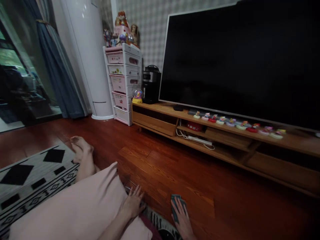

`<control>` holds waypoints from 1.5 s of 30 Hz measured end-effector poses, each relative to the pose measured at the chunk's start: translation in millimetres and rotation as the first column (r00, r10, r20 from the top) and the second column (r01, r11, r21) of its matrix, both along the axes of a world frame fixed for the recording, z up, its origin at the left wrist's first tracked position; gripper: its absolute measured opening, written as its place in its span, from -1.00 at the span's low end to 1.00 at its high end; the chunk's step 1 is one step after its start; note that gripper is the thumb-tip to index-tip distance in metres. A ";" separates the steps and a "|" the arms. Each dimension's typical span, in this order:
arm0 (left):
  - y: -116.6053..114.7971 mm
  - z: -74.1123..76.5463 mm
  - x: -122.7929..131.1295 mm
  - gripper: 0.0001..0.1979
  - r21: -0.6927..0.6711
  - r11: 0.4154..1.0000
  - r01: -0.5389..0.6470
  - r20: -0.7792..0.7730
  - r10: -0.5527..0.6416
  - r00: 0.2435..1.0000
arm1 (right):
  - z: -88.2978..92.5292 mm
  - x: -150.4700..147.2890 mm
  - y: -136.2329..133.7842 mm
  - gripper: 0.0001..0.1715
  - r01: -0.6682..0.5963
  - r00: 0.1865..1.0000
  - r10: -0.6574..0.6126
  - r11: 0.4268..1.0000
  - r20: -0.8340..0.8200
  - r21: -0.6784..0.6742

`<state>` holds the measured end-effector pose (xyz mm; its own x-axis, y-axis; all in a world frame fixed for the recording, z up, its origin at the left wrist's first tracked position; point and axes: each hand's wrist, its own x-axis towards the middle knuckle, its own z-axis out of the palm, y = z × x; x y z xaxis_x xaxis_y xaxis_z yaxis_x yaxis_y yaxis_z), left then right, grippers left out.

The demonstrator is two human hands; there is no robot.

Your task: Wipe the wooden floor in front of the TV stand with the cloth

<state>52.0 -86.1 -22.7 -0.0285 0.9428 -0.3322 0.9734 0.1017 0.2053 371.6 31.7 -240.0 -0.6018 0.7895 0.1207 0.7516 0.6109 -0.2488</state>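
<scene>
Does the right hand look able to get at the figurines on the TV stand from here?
Probably not: the right hand lies on a dark object low down, with open floorboards between it and the figurines.

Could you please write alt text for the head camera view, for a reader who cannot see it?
A seated person's right hand lies flat on a small teal object on a red-brown wooden floor, the left hand beside a pink cushion. Ahead, a large dark television stands on a low wooden cabinet with a row of small figurines.
</scene>
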 end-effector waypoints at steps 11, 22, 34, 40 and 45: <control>-5.9 3.7 51.5 -0.39 0.031 0.988 0.153 0.048 -0.154 0.987 | 45.1 -63.8 24.0 -0.31 0.130 0.991 -0.124 0.982 0.052 -0.137; -17.1 25.5 66.3 -0.32 -0.133 0.982 0.131 0.217 -0.100 0.971 | 44.4 1.2 -23.6 -0.28 0.009 1.000 -0.008 0.988 0.011 -0.151; -8.8 15.9 55.9 -0.29 -0.172 0.978 0.119 0.209 -0.081 0.975 | 60.2 -52.7 5.0 -0.30 0.092 0.996 -0.091 0.974 0.015 -0.207; -9.6 14.2 53.5 -0.31 -0.159 0.979 0.124 0.248 -0.082 0.965 | 26.4 25.2 -60.1 -0.29 0.050 0.999 -0.050 0.982 0.002 -0.184; -8.8 9.0 51.4 -0.31 -0.163 0.978 0.127 0.251 -0.083 0.964 | 36.8 12.4 -20.3 -0.31 0.248 0.969 -0.247 0.964 0.025 -0.099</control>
<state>103.4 -94.9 -13.7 0.1690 0.8621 -0.4778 0.9039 0.0577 0.4239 384.0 11.4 -203.2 -0.3867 0.9218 0.0270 0.8797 0.3775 -0.2892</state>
